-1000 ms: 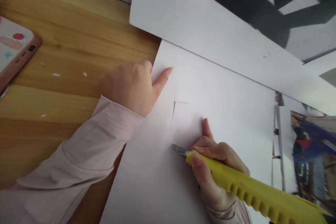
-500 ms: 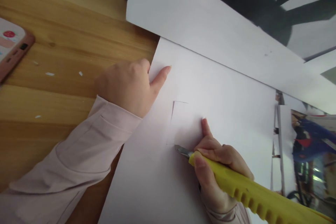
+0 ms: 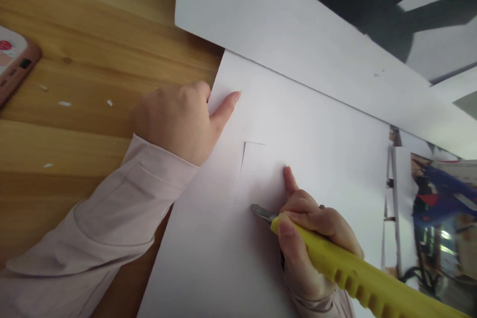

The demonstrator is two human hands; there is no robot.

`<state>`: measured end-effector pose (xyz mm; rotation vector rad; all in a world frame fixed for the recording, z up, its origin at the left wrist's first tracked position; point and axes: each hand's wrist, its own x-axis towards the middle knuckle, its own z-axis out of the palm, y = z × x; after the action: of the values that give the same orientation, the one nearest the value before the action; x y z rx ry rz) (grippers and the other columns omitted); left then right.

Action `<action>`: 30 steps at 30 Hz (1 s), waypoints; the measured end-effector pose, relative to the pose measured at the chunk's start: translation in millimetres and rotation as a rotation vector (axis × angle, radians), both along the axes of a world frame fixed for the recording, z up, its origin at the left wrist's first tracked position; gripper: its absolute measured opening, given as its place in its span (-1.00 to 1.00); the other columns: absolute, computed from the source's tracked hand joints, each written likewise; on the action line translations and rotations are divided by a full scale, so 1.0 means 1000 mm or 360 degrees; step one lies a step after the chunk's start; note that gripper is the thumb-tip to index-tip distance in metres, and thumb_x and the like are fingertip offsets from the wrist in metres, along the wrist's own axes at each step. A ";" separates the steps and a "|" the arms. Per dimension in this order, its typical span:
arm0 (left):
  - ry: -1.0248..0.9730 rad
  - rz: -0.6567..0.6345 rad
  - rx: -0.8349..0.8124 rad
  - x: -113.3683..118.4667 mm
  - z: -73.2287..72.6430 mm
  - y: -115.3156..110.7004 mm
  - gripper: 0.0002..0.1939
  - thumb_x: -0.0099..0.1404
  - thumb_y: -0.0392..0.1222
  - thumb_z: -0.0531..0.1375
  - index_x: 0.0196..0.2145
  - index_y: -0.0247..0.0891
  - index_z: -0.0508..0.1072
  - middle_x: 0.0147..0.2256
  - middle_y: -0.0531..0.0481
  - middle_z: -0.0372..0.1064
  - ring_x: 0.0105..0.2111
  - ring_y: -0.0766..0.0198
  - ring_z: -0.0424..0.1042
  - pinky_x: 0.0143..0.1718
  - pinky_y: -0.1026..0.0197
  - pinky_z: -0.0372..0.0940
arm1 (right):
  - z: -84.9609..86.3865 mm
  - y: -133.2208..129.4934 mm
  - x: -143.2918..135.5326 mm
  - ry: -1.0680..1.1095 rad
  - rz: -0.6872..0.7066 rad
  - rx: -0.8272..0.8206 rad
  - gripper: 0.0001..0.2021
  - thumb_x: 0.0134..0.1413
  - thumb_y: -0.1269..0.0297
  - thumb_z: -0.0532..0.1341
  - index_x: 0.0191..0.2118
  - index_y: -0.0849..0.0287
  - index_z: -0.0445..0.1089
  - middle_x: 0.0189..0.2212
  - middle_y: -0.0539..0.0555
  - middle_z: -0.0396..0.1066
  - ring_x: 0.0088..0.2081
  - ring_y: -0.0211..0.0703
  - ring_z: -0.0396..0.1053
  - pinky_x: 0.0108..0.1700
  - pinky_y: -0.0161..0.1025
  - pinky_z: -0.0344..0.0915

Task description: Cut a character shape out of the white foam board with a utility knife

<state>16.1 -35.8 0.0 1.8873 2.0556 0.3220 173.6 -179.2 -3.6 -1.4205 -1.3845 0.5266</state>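
A white board (image 3: 208,243) lies flat before me, with a thin cut outline (image 3: 245,153) of a corner and a side on its face. My right hand (image 3: 315,241) is closed around a yellow utility knife (image 3: 346,263). The knife's blade tip rests on the board near the lower end of the outline, and one finger of this hand stretches out on the surface above it. At the board's left edge, my left hand (image 3: 179,119) grips it, thumb laid on top and the other fingers curled at the edge, partly hidden.
On the wooden table (image 3: 93,54) small white scraps (image 3: 64,104) are scattered. A pink-cased phone (image 3: 17,67) lies at far left. A larger white panel (image 3: 261,25) with black shapes overlaps the board's far side. Blurred blue and dark objects (image 3: 443,198) are at right.
The knife tip has moved slightly to the right along the board, together with my right hand. My left hand keeps its hold on the edge. The whole view has shifted a little.
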 end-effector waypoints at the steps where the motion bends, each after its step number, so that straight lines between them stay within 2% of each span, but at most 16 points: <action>1: 0.0006 0.0000 0.0018 0.000 -0.001 0.000 -0.46 0.32 0.31 -0.03 -0.35 -0.21 0.43 -0.45 -0.10 0.32 -0.13 -0.06 0.44 -0.20 0.13 0.27 | 0.000 0.000 0.000 -0.0008 0.0015 -0.0004 -0.81 0.02 0.49 0.31 -0.42 0.09 0.30 -0.64 -0.19 0.24 -0.61 -0.37 0.19 0.21 0.37 0.33; 7: -0.0089 0.0005 -0.0024 0.001 0.001 0.000 -0.44 0.33 0.32 -0.06 -0.34 -0.22 0.44 -0.38 -0.13 0.36 -0.09 -0.06 0.43 -0.24 0.14 0.26 | 0.003 -0.002 0.001 0.0100 0.0056 0.0190 -0.91 0.17 0.37 0.22 -0.37 0.12 0.33 -0.56 -0.13 0.33 -0.58 -0.33 0.21 0.20 0.53 0.24; 10: -0.0138 -0.0021 -0.0093 -0.001 0.005 -0.001 -0.45 0.32 0.31 -0.05 -0.33 -0.22 0.45 -0.36 -0.15 0.36 -0.09 -0.08 0.43 -0.23 0.12 0.27 | 0.005 0.002 -0.002 0.0076 0.0261 0.0159 -0.99 0.17 0.38 0.21 -0.29 0.14 0.36 -0.53 -0.10 0.38 -0.58 -0.31 0.28 0.24 0.53 0.18; 12: -0.0138 -0.0048 -0.0074 -0.002 0.006 -0.001 -0.44 0.31 0.32 -0.05 -0.33 -0.20 0.45 -0.38 -0.14 0.37 -0.10 -0.07 0.43 -0.22 0.12 0.28 | 0.006 0.004 -0.004 0.0039 0.0329 0.0088 -0.96 0.12 0.38 0.23 -0.30 0.14 0.35 -0.54 -0.12 0.38 -0.59 -0.31 0.31 0.28 0.49 0.16; 18: -0.0120 -0.0079 -0.0080 -0.004 0.007 -0.001 -0.42 0.31 0.33 -0.08 -0.33 -0.20 0.46 -0.42 -0.13 0.38 -0.14 -0.06 0.44 -0.23 0.13 0.29 | 0.002 0.008 -0.010 0.0027 0.0242 0.0055 -0.90 0.00 0.41 0.28 -0.36 0.13 0.34 -0.58 -0.16 0.35 -0.61 -0.35 0.30 0.33 0.37 0.14; 24: -0.0093 0.0003 -0.0073 0.000 0.004 0.001 -0.45 0.30 0.32 -0.05 -0.33 -0.20 0.46 -0.39 -0.16 0.39 -0.12 -0.08 0.44 -0.22 0.12 0.27 | 0.002 0.009 -0.009 -0.0015 0.0273 0.0046 -0.84 -0.09 0.48 0.28 -0.35 0.13 0.34 -0.57 -0.16 0.36 -0.62 -0.37 0.29 0.34 0.32 0.15; 30: -0.0127 -0.0027 -0.0112 -0.001 0.006 0.000 -0.46 0.30 0.31 -0.03 -0.33 -0.21 0.46 -0.39 -0.16 0.39 -0.12 -0.07 0.43 -0.23 0.13 0.26 | 0.001 0.008 -0.009 -0.0100 0.0241 -0.0017 -0.82 -0.11 0.48 0.32 -0.36 0.11 0.35 -0.56 -0.16 0.36 -0.61 -0.37 0.29 0.36 0.27 0.13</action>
<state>15.3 -35.6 6.2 1.8196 1.9719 0.3113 165.1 -170.7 -2.7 -1.3577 -1.5500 0.5920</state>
